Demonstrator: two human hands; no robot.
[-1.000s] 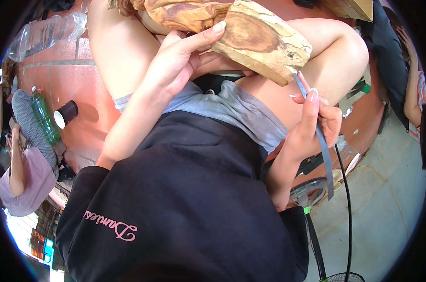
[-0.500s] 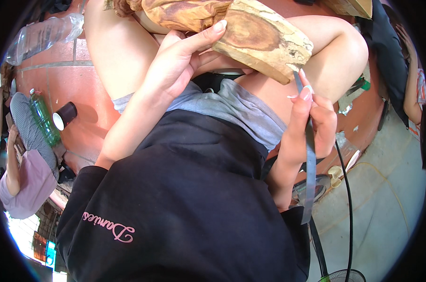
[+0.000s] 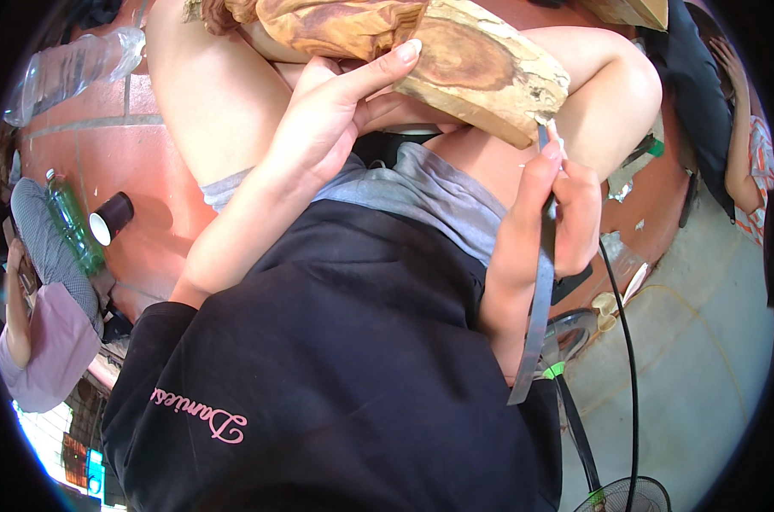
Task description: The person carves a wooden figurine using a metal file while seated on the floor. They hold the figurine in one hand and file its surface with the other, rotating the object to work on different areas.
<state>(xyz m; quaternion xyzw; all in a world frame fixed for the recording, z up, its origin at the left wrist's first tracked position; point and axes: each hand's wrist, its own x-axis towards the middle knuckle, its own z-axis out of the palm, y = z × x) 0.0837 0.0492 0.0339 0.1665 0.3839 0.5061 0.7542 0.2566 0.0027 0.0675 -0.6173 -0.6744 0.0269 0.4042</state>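
Note:
Across my lap lies a carved piece of wood (image 3: 481, 68), with smooth reddish-brown rounded parts on its left and a pale, rough-edged cut face on its right. My left hand (image 3: 323, 119) grips it from the near side, thumb pressed along the top near the cut face and most fingers hidden underneath. In my right hand (image 3: 562, 205) is a long, flat grey metal strip (image 3: 534, 341), pinched near its upper end. That end meets the lower right corner of the wood, while the long tail hangs toward my right sleeve.
On the red tiles to the left are a large clear plastic bottle (image 3: 79, 72), a green bottle (image 3: 71, 222) and a dark cup (image 3: 113, 215). A seated person (image 3: 49, 341) is at far left, another person's arm (image 3: 743, 145) at right. A black cable (image 3: 627, 367) runs to a fan (image 3: 630, 497).
My right hand has shifted slightly left, its fingers closing tighter, and the strip's lower end has swung left. My left thumb has slid a little to the right on the wood.

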